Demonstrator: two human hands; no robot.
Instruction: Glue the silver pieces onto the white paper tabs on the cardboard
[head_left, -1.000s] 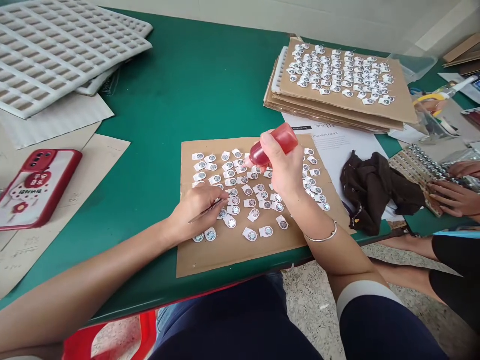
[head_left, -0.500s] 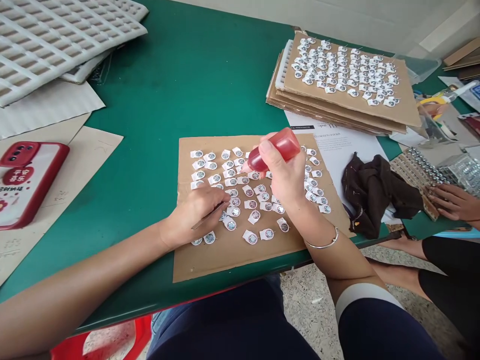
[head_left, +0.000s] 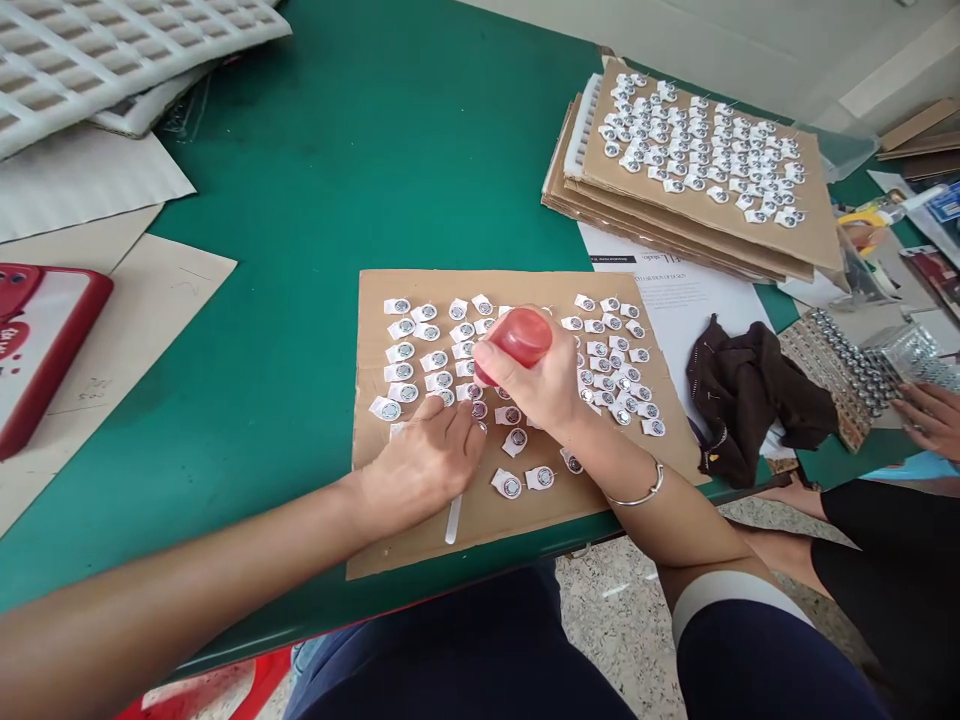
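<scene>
Head view: the right hand (head_left: 551,385) wraps its fingers around a red bottle (head_left: 519,340), tipped nozzle-down over the small round pieces (head_left: 420,350) on the cardboard sheet (head_left: 420,540). The left hand (head_left: 424,460), fingers pressed together, pins a thin white stick (head_left: 453,520) against the sheet. Best squeeze lightly, one drop per piece, bracing the card.

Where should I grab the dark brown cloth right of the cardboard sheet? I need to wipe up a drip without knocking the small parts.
Pinch the dark brown cloth at its raised, bunched middle, coming straight down from above. It lies crumpled with folds standing up, so there is a ridge to take. Its left edge lies close to the cardboard sheet holding the small parts, so lift rather than drag.
</scene>
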